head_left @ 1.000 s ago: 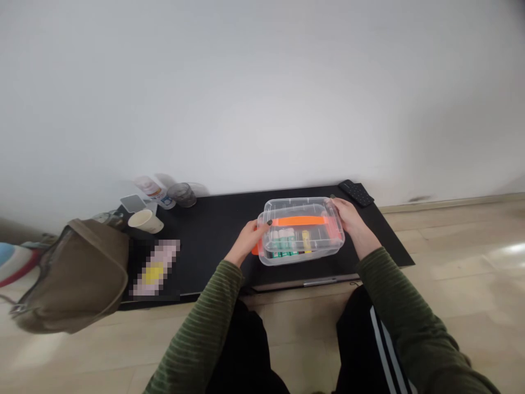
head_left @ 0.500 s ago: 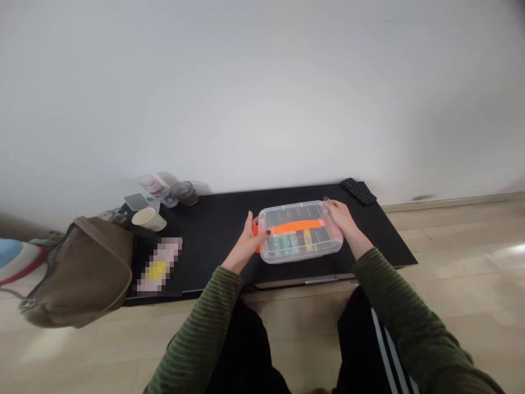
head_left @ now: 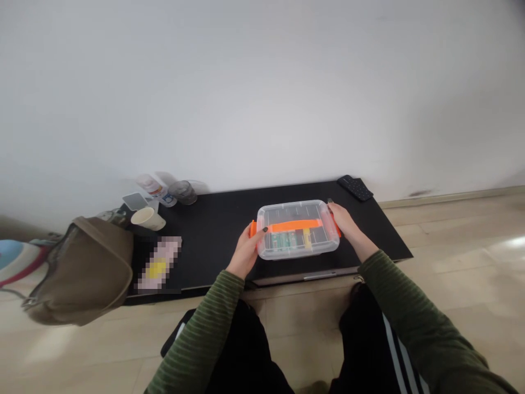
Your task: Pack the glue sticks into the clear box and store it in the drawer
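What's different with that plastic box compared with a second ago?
The clear lid, askew above the box before, has come down and now covers it. Neither the left hand nor the right hand has visibly let go. The paper cup and keyboard stayed put.

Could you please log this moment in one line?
left hand: on left end of clear box; right hand: on right end; lid: on

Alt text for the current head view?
Left hand and right hand hold opposite ends of a clear lidded box with an orange handle at a black table. A paper cup and brown bag are at the left.
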Demonstrator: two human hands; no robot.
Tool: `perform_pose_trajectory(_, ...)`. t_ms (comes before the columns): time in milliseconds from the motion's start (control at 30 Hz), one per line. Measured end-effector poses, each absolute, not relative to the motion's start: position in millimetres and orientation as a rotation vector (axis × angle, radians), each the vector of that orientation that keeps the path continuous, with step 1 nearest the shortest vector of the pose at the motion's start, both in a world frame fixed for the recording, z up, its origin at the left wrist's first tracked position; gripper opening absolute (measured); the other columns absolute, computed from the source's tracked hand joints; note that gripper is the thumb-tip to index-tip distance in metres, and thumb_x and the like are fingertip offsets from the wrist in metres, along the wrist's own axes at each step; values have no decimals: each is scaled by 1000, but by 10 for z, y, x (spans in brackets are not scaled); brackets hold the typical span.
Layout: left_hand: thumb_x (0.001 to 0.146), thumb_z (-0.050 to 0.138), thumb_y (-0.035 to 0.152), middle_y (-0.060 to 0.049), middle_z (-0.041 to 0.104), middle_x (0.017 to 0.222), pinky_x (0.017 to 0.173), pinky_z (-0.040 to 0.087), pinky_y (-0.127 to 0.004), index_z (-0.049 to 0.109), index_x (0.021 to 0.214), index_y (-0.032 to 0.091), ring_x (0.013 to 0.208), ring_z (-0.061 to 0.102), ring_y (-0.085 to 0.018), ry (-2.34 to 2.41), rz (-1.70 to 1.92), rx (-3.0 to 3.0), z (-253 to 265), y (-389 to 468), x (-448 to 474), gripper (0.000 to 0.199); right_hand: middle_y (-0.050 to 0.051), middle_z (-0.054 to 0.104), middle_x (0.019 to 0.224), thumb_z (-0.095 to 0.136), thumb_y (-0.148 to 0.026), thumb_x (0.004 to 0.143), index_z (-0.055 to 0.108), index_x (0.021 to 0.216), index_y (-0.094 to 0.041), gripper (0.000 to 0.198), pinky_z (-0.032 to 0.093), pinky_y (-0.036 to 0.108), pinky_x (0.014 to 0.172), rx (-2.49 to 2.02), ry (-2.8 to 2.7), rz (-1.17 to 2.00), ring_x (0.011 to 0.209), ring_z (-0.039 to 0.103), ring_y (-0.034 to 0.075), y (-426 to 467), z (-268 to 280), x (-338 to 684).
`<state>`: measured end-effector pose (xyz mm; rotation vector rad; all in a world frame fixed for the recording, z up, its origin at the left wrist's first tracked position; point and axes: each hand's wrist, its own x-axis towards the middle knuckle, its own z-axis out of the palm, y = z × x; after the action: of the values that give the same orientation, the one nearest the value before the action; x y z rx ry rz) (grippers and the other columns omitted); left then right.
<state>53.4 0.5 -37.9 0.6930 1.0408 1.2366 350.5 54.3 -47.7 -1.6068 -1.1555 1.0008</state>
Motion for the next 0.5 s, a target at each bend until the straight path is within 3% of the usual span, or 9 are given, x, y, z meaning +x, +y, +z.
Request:
perform_pose_trajectory(100,71,82,26,-13,73,96,81,59,-34,65,109,11,90,71,-24,1016,1191,614,-342,-40,577,45,6,72,81,58,-58,82,66,79,-20,39,52,30,68,-1462,-1024,1327,74,65,21,429,-460,3500)
perform_pose_trajectory(233,70,82,26,-13,74,98,85,58,-36,63,115,11,92,71,-25,1008,1167,642,-324,-89,613,51,8,74,82,70,-43,77,69,87,-18,28,56,30,67,-1335,-987,1568,75,69,22,228,-426,3469)
perform_pose_trajectory(367,72,78,30,-12,73,100,88,56,-40,62,115,10,94,70,-25,1067,1182,754,-314,-93,623,50,11,75,94,73,-38,76,70,100,-16,32,60,35,72,-1339,-934,1555,86,72,26,94,-410,3446)
perform_pose_trajectory(500,73,75,35,-12,72,100,85,55,-40,62,114,11,94,70,-26,1151,1188,835,-324,-73,648,50,10,72,111,70,-41,79,64,116,-19,43,58,38,84,-1391,-1040,1307,100,69,26,62,-422,3420)
